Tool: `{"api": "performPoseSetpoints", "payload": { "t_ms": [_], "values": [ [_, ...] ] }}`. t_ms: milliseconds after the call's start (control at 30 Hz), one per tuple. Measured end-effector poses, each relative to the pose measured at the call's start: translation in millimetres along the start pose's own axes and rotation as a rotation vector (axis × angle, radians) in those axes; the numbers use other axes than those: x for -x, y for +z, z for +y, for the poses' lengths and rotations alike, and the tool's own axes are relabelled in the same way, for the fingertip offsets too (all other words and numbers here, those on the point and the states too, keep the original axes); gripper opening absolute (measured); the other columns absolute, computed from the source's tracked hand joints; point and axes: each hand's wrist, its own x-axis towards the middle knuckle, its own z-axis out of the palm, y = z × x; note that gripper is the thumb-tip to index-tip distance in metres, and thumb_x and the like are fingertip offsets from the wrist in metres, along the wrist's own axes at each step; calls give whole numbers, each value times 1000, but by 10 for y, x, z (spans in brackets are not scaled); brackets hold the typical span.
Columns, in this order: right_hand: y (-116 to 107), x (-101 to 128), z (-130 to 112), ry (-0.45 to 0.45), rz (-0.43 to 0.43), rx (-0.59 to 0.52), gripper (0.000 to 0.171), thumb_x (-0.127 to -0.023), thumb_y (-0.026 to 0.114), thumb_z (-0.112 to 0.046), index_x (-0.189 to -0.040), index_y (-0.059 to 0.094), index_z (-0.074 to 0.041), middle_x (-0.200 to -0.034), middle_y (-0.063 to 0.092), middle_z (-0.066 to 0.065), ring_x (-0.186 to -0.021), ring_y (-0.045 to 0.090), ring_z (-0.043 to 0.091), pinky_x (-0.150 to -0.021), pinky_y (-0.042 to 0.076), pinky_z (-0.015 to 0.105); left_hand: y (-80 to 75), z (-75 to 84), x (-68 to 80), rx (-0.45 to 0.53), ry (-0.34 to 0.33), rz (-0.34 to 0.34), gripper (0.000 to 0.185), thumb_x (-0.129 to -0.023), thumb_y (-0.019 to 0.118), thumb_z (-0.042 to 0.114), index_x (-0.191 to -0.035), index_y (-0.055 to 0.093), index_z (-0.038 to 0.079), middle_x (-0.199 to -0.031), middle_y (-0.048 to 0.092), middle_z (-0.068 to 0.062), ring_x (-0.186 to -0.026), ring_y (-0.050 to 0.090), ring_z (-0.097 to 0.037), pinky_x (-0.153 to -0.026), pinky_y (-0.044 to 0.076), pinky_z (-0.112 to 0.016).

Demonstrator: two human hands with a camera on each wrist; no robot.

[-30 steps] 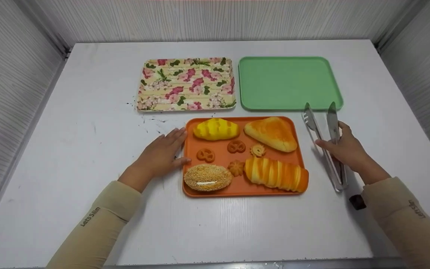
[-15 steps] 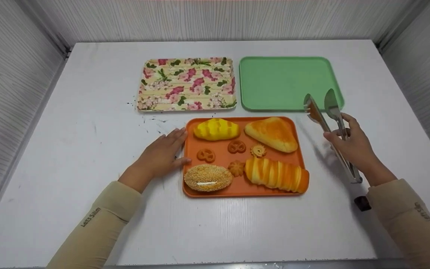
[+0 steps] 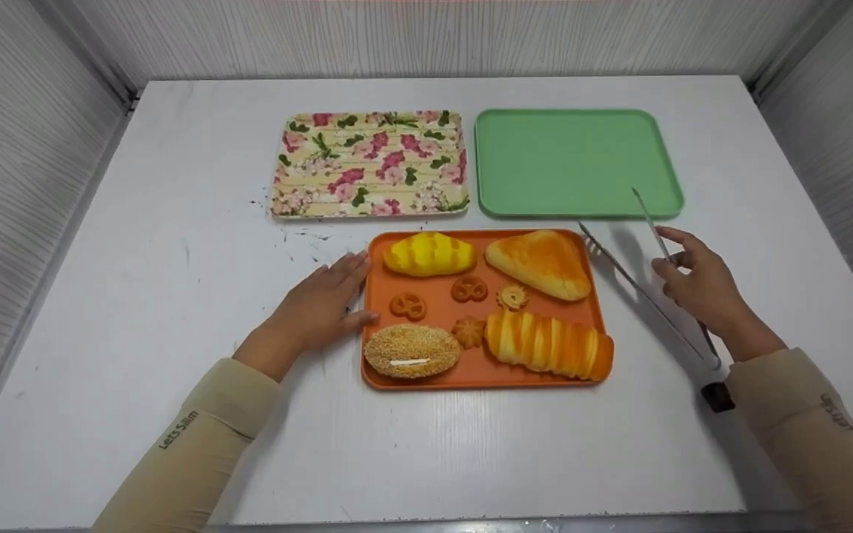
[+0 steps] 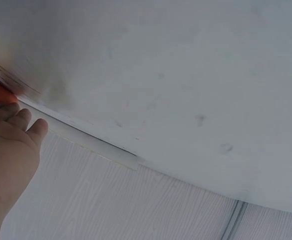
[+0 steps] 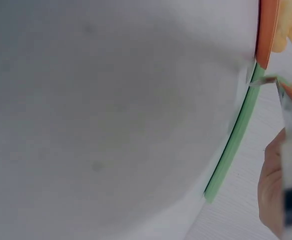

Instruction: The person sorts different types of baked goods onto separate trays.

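From head, overlooking left hand [image 3: 315,307] and right hand [image 3: 700,281]; from wrists, peering close past them, sharing the orange tray [image 3: 437,305].

Head view: bright, even, diffuse light; crisp detail; pale sheen on the front of the white table [image 3: 456,451];
Shadows: soft-edged; beside both sleeves [image 3: 208,437] and around the tongs [image 3: 651,298];
Left wrist view: dimmer, greyish; surface detail smeared; far table edge bowed by the lens;
Right wrist view: murky, darkest at upper left; tongs blurred; green tray [image 5: 234,142] rim curved
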Motion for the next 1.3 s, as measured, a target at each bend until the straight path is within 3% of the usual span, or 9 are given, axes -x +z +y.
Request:
{"api": "performPoseSetpoints", "payload": {
  "t_ms": [200, 367, 667, 1133, 1300],
  "values": [
    [-13, -5, -4, 67, -78, 79, 83, -90, 64, -41, -151, 20, -4, -102, 46, 15, -71, 44, 18, -58, 39, 26, -1, -3, 8, 17, 4, 1, 84, -94, 45, 56, -153, 12, 6, -158, 11, -10, -144, 8, -25, -115, 10, -43],
    [11, -3, -36, 74, -158, 153, 102, -80, 76, -42, -152, 13, -4, -102, 41, 13, -82, 41, 22, -65, 36, 29, 5, -7, 9, 20, 0, 4, 84, -94, 45, 57, -153, 12, 6, -158, 11, -10, -144, 7, -25, -115, 11, -43],
    [-10, 21, -16, -11, -164, 174, 86, -86, 72, -23, -150, 20, -1, -105, 51, 14, -83, 48, 21, -66, 43, 24, 14, -5, 5, 32, -4, 6, 84, -94, 45, 57, -153, 12, 7, -158, 10, -9, -144, 7, -24, -115, 11, -42],
    [-8, 69, -125, -58, -53, 178, 72, -86, 71, -26, -143, 33, -4, -117, 62, 14, -81, 57, 11, -62, 46, 19, -2, 12, 9, 29, -7, 0, 84, -94, 46, 56, -153, 12, 6, -158, 10, -9, -144, 7, -25, -115, 12, -43],
    [3, 74, -168, -108, -40, 218, 62, -87, 70, -26, -138, 41, -6, -113, 64, 10, -78, 56, 10, -62, 44, 21, 2, 6, 6, 30, -6, 6, 84, -94, 45, 57, -153, 12, 6, -158, 10, -8, -144, 7, -25, -115, 12, -43]
  ]
}}
